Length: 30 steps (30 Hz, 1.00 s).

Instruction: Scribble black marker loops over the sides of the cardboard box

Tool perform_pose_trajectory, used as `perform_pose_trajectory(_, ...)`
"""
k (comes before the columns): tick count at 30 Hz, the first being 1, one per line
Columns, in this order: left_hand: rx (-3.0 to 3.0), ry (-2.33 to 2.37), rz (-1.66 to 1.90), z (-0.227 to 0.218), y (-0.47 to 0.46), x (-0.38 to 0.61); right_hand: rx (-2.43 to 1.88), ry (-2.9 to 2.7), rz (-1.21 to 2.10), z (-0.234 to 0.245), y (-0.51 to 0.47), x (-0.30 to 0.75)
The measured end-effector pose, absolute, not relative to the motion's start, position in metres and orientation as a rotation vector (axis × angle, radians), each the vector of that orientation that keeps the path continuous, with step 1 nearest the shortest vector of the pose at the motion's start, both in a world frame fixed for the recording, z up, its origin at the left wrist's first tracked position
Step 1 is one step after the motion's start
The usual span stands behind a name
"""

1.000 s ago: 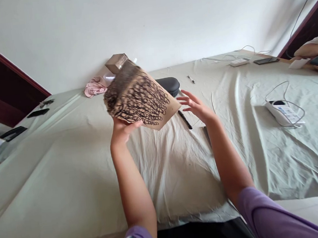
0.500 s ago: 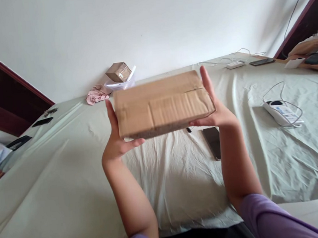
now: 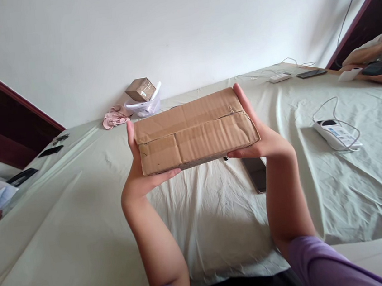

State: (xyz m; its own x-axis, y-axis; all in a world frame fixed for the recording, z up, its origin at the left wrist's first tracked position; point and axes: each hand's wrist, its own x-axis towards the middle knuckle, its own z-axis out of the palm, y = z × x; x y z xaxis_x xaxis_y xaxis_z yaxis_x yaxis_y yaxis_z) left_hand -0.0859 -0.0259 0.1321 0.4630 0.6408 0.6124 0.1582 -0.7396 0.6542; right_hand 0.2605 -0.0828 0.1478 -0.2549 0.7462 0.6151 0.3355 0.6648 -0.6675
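A brown cardboard box is held up above the cloth-covered table, its right end higher than its left. My left hand grips the left end, with the thumb along the underside edge and a finger up the side. At the opposite end, my right hand clasps the box the same way. The box's far side and most of my fingers behind it are hidden. Below the box lies a dark smartphone, partly covered by my right hand and forearm.
By the wall, a small carton rests on a plastic container beside a pink cloth. A white power strip with a cable lies right. Other people's hands show at left, holding paper, and at far right.
The box has tipped slightly, its left end lower and its top face turned more toward me. Both hands keep their hold. At far right, a person's hand has come up into view.
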Motion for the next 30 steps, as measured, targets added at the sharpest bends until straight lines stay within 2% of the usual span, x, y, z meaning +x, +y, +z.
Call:
perform_pose_trajectory(9,2.232,0.668,1.360,0.129,-0.022,-0.085,-0.843,-1.863,0.536,0.144,-0.079,0.259)
perform_pose_trajectory(13,2.314,0.631,1.417,0.132,-0.030,-0.075,-0.852,-1.580,0.821,0.141,-0.076,0.255)
perform_pose_trajectory(18,2.353,0.561,1.361,0.138,-0.044,-0.066,-1.069,-1.106,1.133,0.133,-0.069,0.254)
perform_pose_trajectory(23,2.318,0.418,1.261,0.140,-0.042,-0.059,-1.091,-1.211,0.959,0.130,-0.062,0.251)
perform_pose_trajectory(30,1.858,0.456,1.502,0.135,-0.035,-0.040,-0.997,-1.471,0.611,0.138,-0.060,0.250)
